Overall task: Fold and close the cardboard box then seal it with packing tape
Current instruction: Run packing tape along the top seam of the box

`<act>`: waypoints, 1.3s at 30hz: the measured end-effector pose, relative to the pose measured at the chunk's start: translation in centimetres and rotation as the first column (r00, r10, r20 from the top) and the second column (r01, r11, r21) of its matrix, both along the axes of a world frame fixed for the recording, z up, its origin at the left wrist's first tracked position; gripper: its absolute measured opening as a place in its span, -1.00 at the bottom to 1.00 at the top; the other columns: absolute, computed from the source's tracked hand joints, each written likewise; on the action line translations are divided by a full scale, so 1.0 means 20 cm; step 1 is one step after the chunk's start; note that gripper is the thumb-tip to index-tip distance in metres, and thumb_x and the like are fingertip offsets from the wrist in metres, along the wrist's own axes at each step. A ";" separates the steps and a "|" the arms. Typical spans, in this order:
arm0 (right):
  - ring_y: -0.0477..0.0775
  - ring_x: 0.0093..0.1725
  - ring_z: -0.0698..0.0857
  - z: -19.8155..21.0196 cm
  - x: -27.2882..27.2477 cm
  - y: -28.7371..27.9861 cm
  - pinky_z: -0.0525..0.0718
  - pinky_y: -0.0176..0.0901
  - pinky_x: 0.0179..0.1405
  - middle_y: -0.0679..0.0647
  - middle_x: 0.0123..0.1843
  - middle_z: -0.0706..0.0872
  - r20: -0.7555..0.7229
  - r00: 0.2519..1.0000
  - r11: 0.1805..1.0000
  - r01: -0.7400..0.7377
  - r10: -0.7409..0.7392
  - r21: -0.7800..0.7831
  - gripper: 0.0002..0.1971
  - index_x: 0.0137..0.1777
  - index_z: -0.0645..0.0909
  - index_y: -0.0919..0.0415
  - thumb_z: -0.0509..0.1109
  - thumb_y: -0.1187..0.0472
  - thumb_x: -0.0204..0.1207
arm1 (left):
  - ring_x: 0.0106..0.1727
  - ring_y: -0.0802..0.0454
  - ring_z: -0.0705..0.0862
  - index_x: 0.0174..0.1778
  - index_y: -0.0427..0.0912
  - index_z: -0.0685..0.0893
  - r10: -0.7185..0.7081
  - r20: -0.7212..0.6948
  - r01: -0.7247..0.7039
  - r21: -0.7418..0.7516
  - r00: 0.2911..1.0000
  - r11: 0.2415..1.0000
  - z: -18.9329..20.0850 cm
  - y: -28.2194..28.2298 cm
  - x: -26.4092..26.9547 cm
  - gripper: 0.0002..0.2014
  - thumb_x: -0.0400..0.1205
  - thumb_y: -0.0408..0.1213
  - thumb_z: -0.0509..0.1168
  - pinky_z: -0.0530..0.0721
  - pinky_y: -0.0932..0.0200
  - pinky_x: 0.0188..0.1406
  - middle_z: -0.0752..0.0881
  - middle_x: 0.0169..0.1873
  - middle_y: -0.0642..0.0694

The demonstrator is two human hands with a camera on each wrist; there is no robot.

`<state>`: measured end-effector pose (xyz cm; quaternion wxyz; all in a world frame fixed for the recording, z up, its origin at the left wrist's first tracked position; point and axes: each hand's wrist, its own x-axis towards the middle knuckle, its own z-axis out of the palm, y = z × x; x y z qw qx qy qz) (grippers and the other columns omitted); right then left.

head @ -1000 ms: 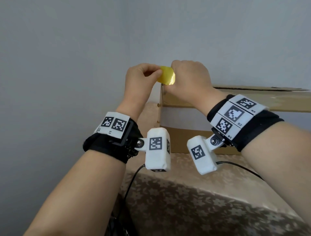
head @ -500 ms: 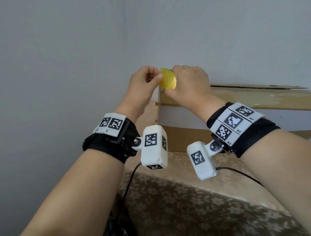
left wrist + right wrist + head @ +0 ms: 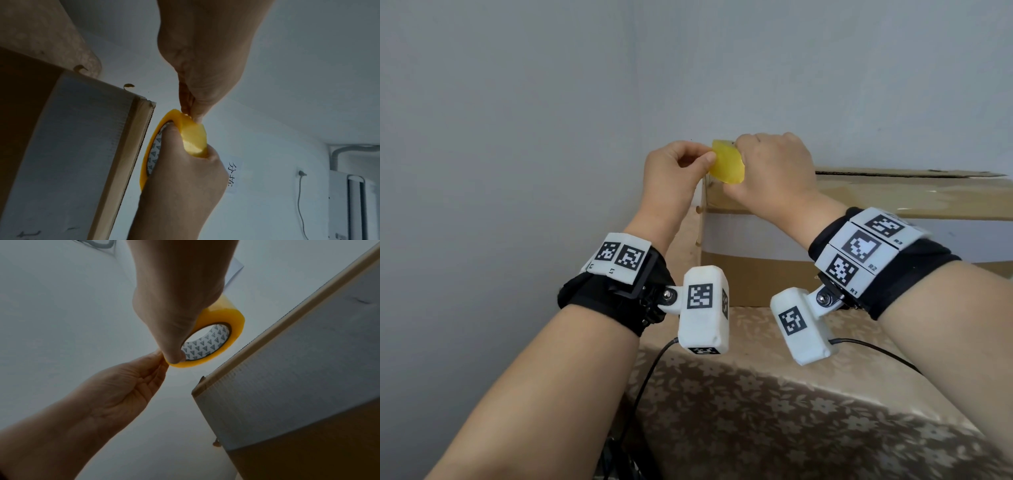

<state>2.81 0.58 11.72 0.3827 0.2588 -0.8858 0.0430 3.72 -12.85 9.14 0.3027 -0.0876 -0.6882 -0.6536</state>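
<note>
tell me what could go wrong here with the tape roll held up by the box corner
1. The left hand pinches only the very edge of the tape roll; the end may slip and stick back.
2. The right hand holds the roll in the air beside the cardboard box, not on it, so freed tape could fold onto itself.
3. Nothing holds the box down; pulling tape across could shift it.

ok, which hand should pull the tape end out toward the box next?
Left. The left hand already pinches at the outer edge of the yellow packing tape roll, while the right hand grips that roll through its core, beside the closed cardboard box's corner. The right hand is probably best kept anchoring.
</note>
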 end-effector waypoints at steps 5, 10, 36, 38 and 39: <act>0.31 -0.05 0.66 -0.01 0.02 0.02 0.31 -0.05 -0.11 0.23 -0.03 0.73 0.010 1.000 0.999 -0.013 0.014 -0.039 -0.64 0.09 0.61 0.28 0.38 0.01 0.45 | -0.35 0.21 0.55 -0.21 -0.19 0.64 -0.077 0.013 0.077 -0.007 0.997 0.997 -0.01 0.00 -0.01 -0.88 0.63 -0.43 0.29 0.58 0.40 -0.28 0.62 -0.35 -0.03; 0.01 -0.20 0.63 0.08 0.03 -0.01 0.52 -0.16 -0.23 0.03 -0.21 0.69 0.194 0.953 0.842 -0.098 0.233 -0.531 -0.68 -0.15 0.60 0.17 0.52 -0.07 0.36 | 0.12 0.25 0.56 0.12 -0.02 0.49 -0.088 -0.003 0.087 -0.046 0.996 0.995 -0.01 -0.08 -0.01 -0.89 0.73 -0.14 0.16 0.51 0.31 0.17 0.59 0.08 0.08; -0.12 -0.22 0.61 -0.15 -0.01 -0.19 0.59 -0.20 -0.12 0.02 -0.26 0.67 0.040 0.735 0.387 -0.309 0.677 -0.869 -0.66 -0.22 0.66 0.25 0.11 0.16 0.61 | -0.58 0.08 0.39 -0.03 -0.23 0.61 -0.343 0.418 0.174 0.392 0.841 0.904 -0.08 -0.20 0.06 -0.49 0.51 0.23 0.30 0.39 0.24 -0.57 0.54 -0.45 -0.10; -0.06 -0.25 0.61 -0.17 -0.01 -0.19 0.59 -0.14 -0.17 0.01 -0.31 0.65 -0.005 0.778 0.396 -0.325 0.629 -0.859 -0.68 -0.28 0.62 0.18 0.11 0.18 0.62 | -0.58 0.08 0.40 -0.06 -0.22 0.62 -0.335 0.429 0.163 0.389 0.839 0.907 -0.09 -0.20 0.07 -0.50 0.51 0.23 0.29 0.40 0.24 -0.56 0.54 -0.44 -0.10; -0.04 -0.27 0.60 -0.18 -0.01 -0.19 0.60 -0.13 -0.20 0.02 -0.33 0.64 -0.031 0.793 0.390 -0.332 0.608 -0.859 -0.68 -0.30 0.60 0.17 0.12 0.18 0.63 | -0.58 0.07 0.40 -0.07 -0.22 0.62 -0.333 0.430 0.159 0.391 0.839 0.906 -0.10 -0.20 0.07 -0.50 0.51 0.23 0.29 0.40 0.24 -0.56 0.54 -0.44 -0.10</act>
